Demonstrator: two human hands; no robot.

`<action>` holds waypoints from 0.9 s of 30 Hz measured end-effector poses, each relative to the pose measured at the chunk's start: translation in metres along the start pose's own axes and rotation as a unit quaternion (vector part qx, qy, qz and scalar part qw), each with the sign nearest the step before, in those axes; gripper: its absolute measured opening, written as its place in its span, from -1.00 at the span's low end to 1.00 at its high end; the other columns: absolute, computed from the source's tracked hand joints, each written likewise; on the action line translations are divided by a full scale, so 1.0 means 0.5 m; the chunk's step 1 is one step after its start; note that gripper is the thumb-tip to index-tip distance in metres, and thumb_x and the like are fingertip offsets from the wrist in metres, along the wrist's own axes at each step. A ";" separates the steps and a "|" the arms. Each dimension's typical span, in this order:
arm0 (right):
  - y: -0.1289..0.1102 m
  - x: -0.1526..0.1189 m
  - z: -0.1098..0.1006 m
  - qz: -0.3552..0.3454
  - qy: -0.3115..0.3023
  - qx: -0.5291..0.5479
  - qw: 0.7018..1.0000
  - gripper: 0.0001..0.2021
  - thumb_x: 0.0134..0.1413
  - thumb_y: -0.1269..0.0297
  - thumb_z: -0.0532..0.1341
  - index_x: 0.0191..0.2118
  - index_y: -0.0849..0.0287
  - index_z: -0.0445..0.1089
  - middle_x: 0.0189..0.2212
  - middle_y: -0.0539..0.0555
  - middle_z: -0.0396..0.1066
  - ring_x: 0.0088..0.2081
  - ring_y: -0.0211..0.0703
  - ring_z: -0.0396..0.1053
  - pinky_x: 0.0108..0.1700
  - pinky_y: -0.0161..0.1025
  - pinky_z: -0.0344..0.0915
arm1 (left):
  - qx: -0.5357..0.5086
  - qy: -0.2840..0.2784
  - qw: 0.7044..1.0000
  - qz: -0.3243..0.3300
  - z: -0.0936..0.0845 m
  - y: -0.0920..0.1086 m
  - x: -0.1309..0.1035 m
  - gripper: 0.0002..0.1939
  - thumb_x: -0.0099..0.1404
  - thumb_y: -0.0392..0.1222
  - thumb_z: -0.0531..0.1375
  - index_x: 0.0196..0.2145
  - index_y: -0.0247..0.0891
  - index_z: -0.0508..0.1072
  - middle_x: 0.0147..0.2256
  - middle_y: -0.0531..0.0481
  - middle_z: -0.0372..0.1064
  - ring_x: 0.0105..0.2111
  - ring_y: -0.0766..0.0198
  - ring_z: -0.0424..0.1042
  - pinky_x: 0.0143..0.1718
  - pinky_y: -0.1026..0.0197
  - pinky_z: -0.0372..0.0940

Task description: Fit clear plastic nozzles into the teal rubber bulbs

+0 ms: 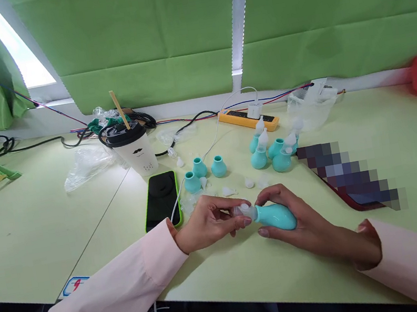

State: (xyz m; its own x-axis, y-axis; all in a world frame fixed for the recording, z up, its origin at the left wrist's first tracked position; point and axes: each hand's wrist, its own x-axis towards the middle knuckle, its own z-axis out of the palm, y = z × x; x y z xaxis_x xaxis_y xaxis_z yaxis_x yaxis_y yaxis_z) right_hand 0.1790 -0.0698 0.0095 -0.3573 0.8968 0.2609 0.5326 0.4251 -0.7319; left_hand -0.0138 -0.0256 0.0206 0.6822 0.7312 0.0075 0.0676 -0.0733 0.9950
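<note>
The fingers [238, 214] of the left hand [207, 222] were pressed together, pinching a small clear plastic tip [243, 209] at the narrow neck of a smooth teal rubber bulb [276, 216]. The right hand [303, 220] curled its fingers around that pear-shaped bulb, which lay on its side just above the pale green bench [391, 147], near the front edge.

Beyond the hands, three teal bulbs without tips [205, 171] stood upright in a loose cluster, and about four tipped bulbs [272, 153] were bunched to their right. A few loose clear tips [238, 187] lay scattered between these and the hands. A black phone in a green case [162, 199] lay flat beside the left wrist. Farther back stood one white paper cup [133, 150] with a dark lid and wooden stirrer, a crumpled clear bag [86, 166] and a yellow power strip [248, 119].
</note>
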 end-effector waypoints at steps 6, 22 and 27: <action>-0.017 0.014 -0.018 0.071 -0.089 0.142 0.983 -0.67 -0.12 0.21 0.19 -0.22 0.05 0.06 -0.29 0.01 0.22 -0.36 -0.29 0.26 -0.41 -0.36 0.27 | 0.106 -0.009 0.994 0.026 -0.001 0.008 -0.004 -0.65 0.05 -0.14 0.18 -0.22 -0.41 0.42 -0.46 -0.06 0.37 -0.61 0.45 0.21 -0.53 0.35 0.26; -0.009 0.023 -0.018 0.173 -0.211 0.365 0.890 -0.69 -0.10 0.17 0.18 -0.24 0.12 0.09 -0.49 -0.08 0.21 -0.65 -0.46 0.12 -0.63 -0.41 0.15 | 0.221 -0.012 0.961 0.169 -0.001 0.011 -0.004 -0.70 0.09 -0.18 0.16 -0.20 -0.35 0.41 -0.49 -0.06 0.40 -0.57 0.40 0.25 -0.52 0.32 0.21; -0.001 0.022 -0.019 0.163 -0.105 0.351 0.916 -0.72 -0.06 0.14 0.14 -0.25 0.16 0.14 -0.46 0.00 0.29 -0.63 -0.39 0.18 -0.57 -0.32 0.23 | 0.200 0.073 0.953 0.214 -0.009 0.014 -0.008 -0.60 0.04 -0.22 0.17 -0.12 -0.33 0.33 -0.42 -0.07 0.36 -0.47 0.33 0.31 -0.45 0.28 0.26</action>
State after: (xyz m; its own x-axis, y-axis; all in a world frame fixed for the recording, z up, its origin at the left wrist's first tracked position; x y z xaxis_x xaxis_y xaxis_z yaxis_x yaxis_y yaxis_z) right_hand 0.1822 -0.0591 0.0184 -0.4459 0.8875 -0.1164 0.0392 -0.1106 -0.9931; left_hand -0.0190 -0.0259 0.0278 0.6026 0.6606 0.4478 0.0977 -0.6180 0.7801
